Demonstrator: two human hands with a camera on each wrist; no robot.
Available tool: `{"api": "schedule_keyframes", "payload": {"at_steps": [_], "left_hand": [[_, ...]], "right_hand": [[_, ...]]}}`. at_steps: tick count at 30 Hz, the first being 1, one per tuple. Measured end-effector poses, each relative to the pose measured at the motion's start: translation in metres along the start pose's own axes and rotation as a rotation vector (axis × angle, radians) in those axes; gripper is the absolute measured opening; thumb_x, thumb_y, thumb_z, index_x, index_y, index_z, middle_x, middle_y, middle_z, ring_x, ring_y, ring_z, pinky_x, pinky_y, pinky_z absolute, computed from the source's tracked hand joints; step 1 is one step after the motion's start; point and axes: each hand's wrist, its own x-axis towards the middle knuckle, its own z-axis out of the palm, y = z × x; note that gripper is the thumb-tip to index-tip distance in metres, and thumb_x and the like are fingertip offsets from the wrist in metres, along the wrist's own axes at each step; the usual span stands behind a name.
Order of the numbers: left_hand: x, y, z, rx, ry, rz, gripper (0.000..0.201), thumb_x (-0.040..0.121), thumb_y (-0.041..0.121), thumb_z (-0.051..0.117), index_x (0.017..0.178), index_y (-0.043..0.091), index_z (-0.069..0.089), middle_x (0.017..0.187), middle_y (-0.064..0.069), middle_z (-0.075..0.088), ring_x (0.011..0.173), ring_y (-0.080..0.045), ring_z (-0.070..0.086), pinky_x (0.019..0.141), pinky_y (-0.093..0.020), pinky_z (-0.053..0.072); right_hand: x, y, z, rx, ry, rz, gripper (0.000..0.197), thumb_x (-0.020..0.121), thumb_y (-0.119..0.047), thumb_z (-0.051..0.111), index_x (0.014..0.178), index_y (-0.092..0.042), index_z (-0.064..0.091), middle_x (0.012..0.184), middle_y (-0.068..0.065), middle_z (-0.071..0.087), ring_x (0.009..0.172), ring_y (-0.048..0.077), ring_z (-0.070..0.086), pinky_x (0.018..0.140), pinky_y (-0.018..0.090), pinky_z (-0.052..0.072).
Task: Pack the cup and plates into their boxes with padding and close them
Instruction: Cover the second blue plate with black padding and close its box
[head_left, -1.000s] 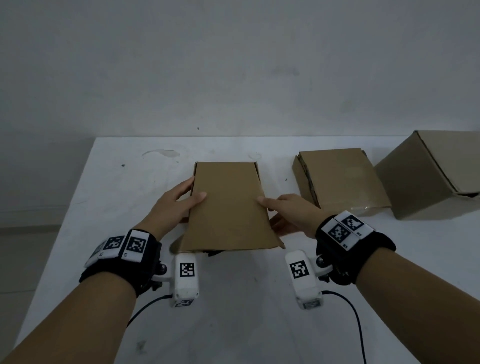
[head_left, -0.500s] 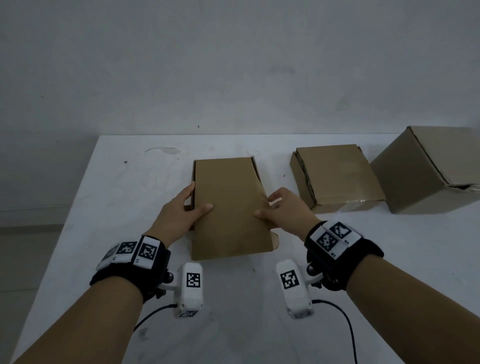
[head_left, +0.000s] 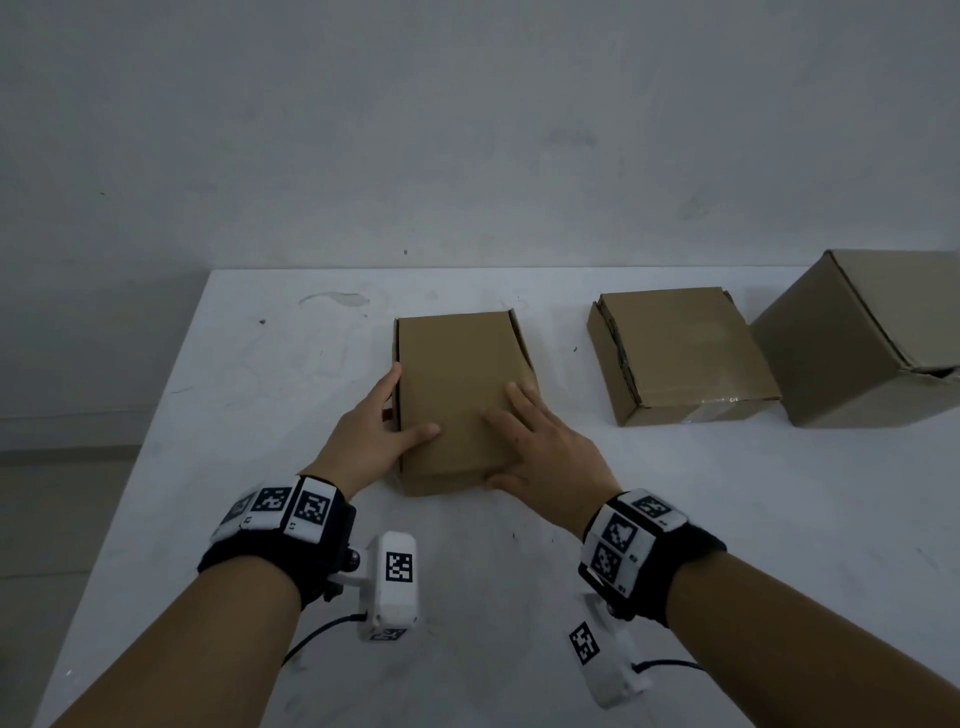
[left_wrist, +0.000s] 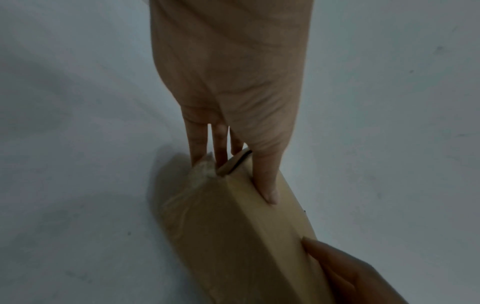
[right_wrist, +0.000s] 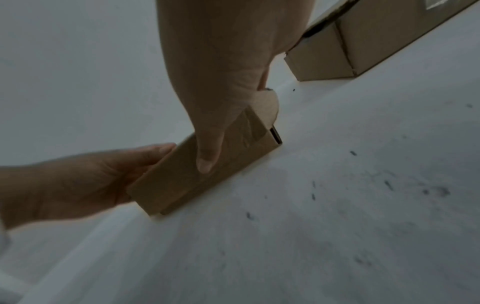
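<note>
A small brown cardboard box (head_left: 457, 374) lies in the middle of the white table (head_left: 260, 415) with its lid down flat. My left hand (head_left: 387, 421) holds its left side, the thumb on the lid and the fingers along the side wall, as the left wrist view shows on the box (left_wrist: 233, 236). My right hand (head_left: 540, 447) lies flat on the near right part of the lid, its thumb against the front face. In the right wrist view the thumb presses the box (right_wrist: 182, 185) front. Cup, plates and padding are not visible.
A medium closed cardboard box (head_left: 680, 353) stands to the right of the small one. A larger box (head_left: 872, 338) sits at the far right edge, one flap seam slightly open. A wall rises behind the table. The table's left edge is close to my left arm.
The lid, raised and tilted toward me before, has come down flat on the box. My right hand slid from the lid's right edge onto its top and front.
</note>
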Motion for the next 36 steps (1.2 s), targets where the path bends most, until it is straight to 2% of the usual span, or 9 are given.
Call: {"api": "schedule_keyframes", "payload": {"at_steps": [5, 7, 11, 13, 17, 23, 27, 32, 36], "left_hand": [[0.006, 0.002, 0.001, 0.106, -0.016, -0.006, 0.100, 0.078, 0.038, 0.073, 0.151, 0.030, 0.006, 0.153, 0.003, 0.030, 0.135, -0.019, 0.037, 0.107, -0.035, 0.035], [0.012, 0.007, 0.002, 0.203, -0.019, 0.001, 0.109, 0.075, 0.043, 0.075, 0.151, 0.030, -0.002, 0.158, 0.003, 0.018, 0.140, -0.020, 0.030, 0.112, -0.038, 0.031], [0.021, 0.025, 0.013, 0.422, 0.005, -0.010, 0.123, 0.062, 0.065, 0.073, 0.150, 0.030, -0.006, 0.159, 0.001, -0.014, 0.146, -0.028, 0.006, 0.116, -0.047, 0.019], [0.027, 0.032, 0.019, 0.440, -0.015, -0.016, 0.124, 0.058, 0.067, 0.073, 0.150, 0.032, -0.003, 0.158, 0.000, -0.019, 0.146, -0.027, -0.001, 0.117, -0.049, 0.016], [0.038, 0.039, 0.022, 0.398, -0.056, -0.075, 0.129, 0.051, 0.065, 0.079, 0.150, 0.032, 0.003, 0.155, 0.002, -0.025, 0.146, -0.026, 0.005, 0.116, -0.048, 0.021], [0.047, 0.044, 0.019, 0.424, -0.083, -0.096, 0.130, 0.048, 0.062, 0.081, 0.149, 0.035, 0.004, 0.155, 0.003, -0.027, 0.146, -0.027, 0.004, 0.116, -0.049, 0.020], [0.050, 0.045, 0.022, 0.468, -0.098, -0.111, 0.131, 0.047, 0.064, 0.081, 0.149, 0.038, 0.002, 0.153, 0.000, -0.030, 0.145, -0.032, -0.006, 0.116, -0.054, 0.016], [0.048, 0.050, 0.024, 0.485, -0.110, -0.126, 0.130, 0.050, 0.060, 0.082, 0.149, 0.040, 0.000, 0.151, -0.001, -0.035, 0.144, -0.032, -0.014, 0.116, -0.053, 0.012], [0.047, 0.048, 0.025, 0.471, -0.099, -0.113, 0.132, 0.049, 0.060, 0.083, 0.149, 0.040, -0.001, 0.151, 0.000, -0.036, 0.144, -0.030, -0.017, 0.117, -0.052, 0.011]], "right_hand": [[0.000, -0.003, 0.012, 0.043, 0.058, 0.018, 0.072, 0.086, -0.045, 0.061, 0.146, -0.024, 0.027, 0.160, 0.003, 0.006, 0.147, 0.020, 0.003, 0.113, 0.038, 0.027], [0.000, 0.000, 0.012, 0.152, 0.060, 0.050, 0.080, 0.082, -0.045, 0.066, 0.147, -0.024, 0.024, 0.160, -0.004, 0.005, 0.147, 0.014, 0.005, 0.113, 0.037, 0.030], [-0.004, 0.011, 0.005, 0.430, 0.137, 0.203, 0.095, 0.065, -0.041, 0.082, 0.142, -0.024, 0.030, 0.155, -0.002, 0.020, 0.131, 0.018, 0.038, 0.106, 0.034, 0.039], [-0.009, 0.015, 0.006, 0.479, 0.252, 0.255, 0.082, 0.060, -0.038, 0.085, 0.129, -0.020, 0.044, 0.133, -0.001, 0.044, 0.113, 0.017, 0.050, 0.097, 0.035, 0.048], [-0.017, 0.013, 0.010, 0.563, 0.389, 0.292, 0.055, 0.058, -0.031, 0.087, 0.102, -0.023, 0.054, 0.100, -0.010, 0.055, 0.090, 0.010, 0.055, 0.079, 0.029, 0.052], [-0.016, 0.019, -0.003, 0.846, 0.325, 0.340, 0.060, 0.055, -0.025, 0.090, 0.103, -0.027, 0.053, 0.094, -0.008, 0.065, 0.083, 0.003, 0.062, 0.073, 0.015, 0.053], [-0.006, 0.020, -0.015, 0.861, 0.297, 0.420, 0.038, 0.078, -0.033, 0.074, 0.110, -0.022, 0.057, 0.091, -0.006, 0.068, 0.080, 0.004, 0.063, 0.067, 0.014, 0.050], [0.024, 0.023, -0.019, 0.768, 0.236, 0.547, 0.022, 0.086, -0.033, 0.066, 0.099, -0.016, 0.069, 0.087, 0.001, 0.070, 0.082, 0.016, 0.067, 0.081, 0.036, 0.056], [0.036, 0.023, -0.019, 0.727, 0.193, 0.606, 0.009, 0.084, -0.027, 0.067, 0.085, -0.018, 0.068, 0.085, 0.004, 0.071, 0.082, 0.020, 0.067, 0.080, 0.040, 0.057]]}}
